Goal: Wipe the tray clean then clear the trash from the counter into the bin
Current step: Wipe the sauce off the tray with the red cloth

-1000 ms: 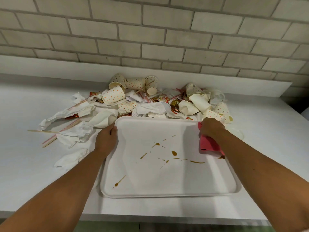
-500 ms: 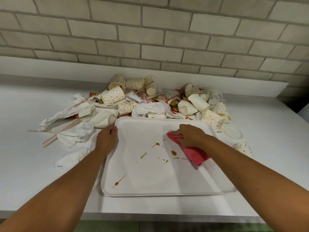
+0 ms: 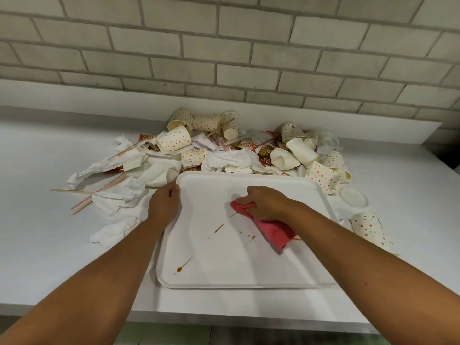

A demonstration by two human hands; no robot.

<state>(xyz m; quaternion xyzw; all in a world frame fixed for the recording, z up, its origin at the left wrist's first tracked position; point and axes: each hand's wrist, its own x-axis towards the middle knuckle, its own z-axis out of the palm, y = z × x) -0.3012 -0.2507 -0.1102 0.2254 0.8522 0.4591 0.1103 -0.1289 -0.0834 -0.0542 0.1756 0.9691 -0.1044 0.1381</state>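
On the surface, tray (image 3: 249, 270) near front edge, trash (image 3: 174, 141) heaped behind | step: wiping | left hand (image 3: 163, 207) grips tray's far-left corner; right hand (image 3: 267, 204) clutches pink cloth (image 3: 276, 232) | next, likely: sweep cloth across brown streaks (image 3: 219, 228) toward front-left.

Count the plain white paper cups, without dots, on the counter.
3. One plain white paper cup lies at the far left corner of the white rectangular tray; a second cup and a third cup lie in the pile beyond its far edge. Crumpled white napkins may hide more.
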